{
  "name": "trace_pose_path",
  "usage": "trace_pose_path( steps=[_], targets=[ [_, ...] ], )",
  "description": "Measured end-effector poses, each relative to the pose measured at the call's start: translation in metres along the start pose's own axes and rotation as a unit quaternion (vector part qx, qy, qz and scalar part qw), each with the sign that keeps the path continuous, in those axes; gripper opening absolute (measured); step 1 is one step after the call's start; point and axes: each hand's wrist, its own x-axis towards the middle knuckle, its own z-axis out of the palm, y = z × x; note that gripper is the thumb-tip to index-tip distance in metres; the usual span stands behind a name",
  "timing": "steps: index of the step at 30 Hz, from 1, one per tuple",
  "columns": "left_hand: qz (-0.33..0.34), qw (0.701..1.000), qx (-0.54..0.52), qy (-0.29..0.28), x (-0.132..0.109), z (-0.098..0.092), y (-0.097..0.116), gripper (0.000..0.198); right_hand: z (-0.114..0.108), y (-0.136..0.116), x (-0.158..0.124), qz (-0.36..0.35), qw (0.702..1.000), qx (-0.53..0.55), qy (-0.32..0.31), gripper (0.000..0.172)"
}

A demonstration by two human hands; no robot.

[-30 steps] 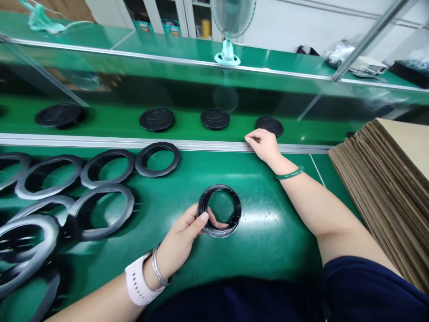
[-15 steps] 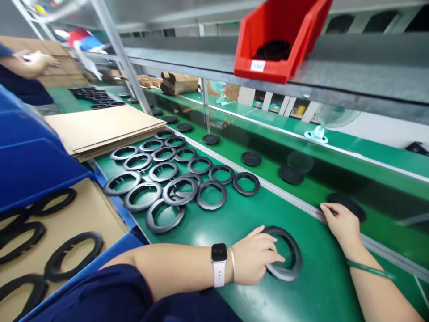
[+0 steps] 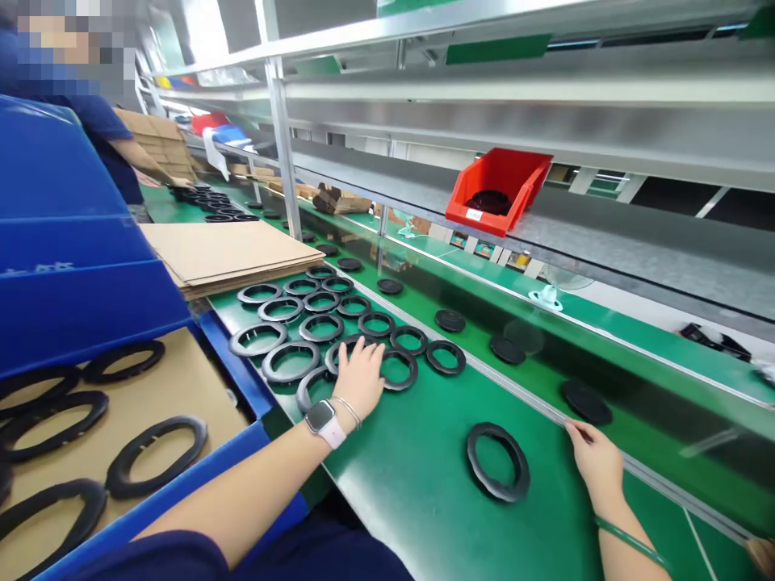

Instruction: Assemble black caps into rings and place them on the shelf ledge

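My left hand point(image 3: 362, 373) lies over the near end of a group of black rings, its fingers spread above a black ring point(image 3: 333, 355) that it partly hides. Whether the fingertips touch that ring I cannot tell. A single black ring point(image 3: 476, 470) lies flat on the green work surface point(image 3: 417, 492), between my two hands. At the metal rail beside the belt, my right hand point(image 3: 596, 460) is closed in a pinch; what it holds, if anything, does not show clearly. Just beyond it a round black disc point(image 3: 586, 402) sits on the green belt point(image 3: 538, 383).
A blue box point(image 3: 254, 456) with black rings on cardboard stands at my left. Cardboard sheets point(image 3: 236, 250) lie behind the ring group. More discs line the belt. A red bin point(image 3: 481, 214) rests on the shelf above. Another person point(image 3: 115, 133) works at far left.
My left hand has left the single ring and moved left to the ring group. My right hand stays pinched by the rail. The view has tilted up, showing more shelving.
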Motion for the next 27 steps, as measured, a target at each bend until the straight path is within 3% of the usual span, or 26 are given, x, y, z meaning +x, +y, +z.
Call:
trace_pose_path(
  steps=[3, 5, 8, 12, 15, 17, 21, 24, 27],
  targets=[
    [-0.013, 1.0, 0.014, 0.008, -0.007, -0.007, -0.027, 0.048, -0.005, -0.001, -0.006, 0.015, 1.0, 0.003, -0.003, 0.059],
    [0.017, 1.0, 0.0, -0.001, -0.017, -0.006, -0.026, 0.048, -0.007, -0.002, -0.007, 0.018, 1.0, 0.007, -0.006, 0.058],
    [0.114, 0.991, -0.05, -0.045, -0.045, 0.005, -0.001, 0.05, -0.009, -0.003, -0.008, 0.018, 1.0, 0.011, -0.011, 0.058],
    [0.252, 0.951, -0.121, -0.13, -0.086, 0.02, 0.04, 0.047, -0.01, -0.003, -0.009, 0.012, 1.0, 0.018, -0.015, 0.058],
    [0.314, 0.916, -0.163, -0.187, -0.095, 0.016, 0.048, 0.056, -0.01, -0.002, -0.01, -0.002, 0.999, 0.029, -0.016, 0.057],
    [0.302, 0.91, -0.175, -0.222, -0.088, 0.007, 0.043, 0.072, -0.011, -0.003, -0.012, -0.012, 0.999, 0.039, -0.024, 0.058],
    [0.149, 0.962, -0.093, -0.207, -0.055, 0.002, 0.021, 0.083, -0.005, -0.015, -0.019, -0.063, 0.992, 0.08, -0.069, 0.069],
    [0.072, 0.981, -0.036, -0.178, -0.021, 0.017, 0.01, 0.083, 0.007, -0.035, -0.031, -0.144, 0.974, 0.115, -0.131, 0.07],
    [0.043, 0.985, 0.006, -0.168, 0.022, 0.039, 0.008, 0.081, 0.019, -0.064, -0.049, -0.223, 0.943, 0.133, -0.21, 0.064]
  ],
)
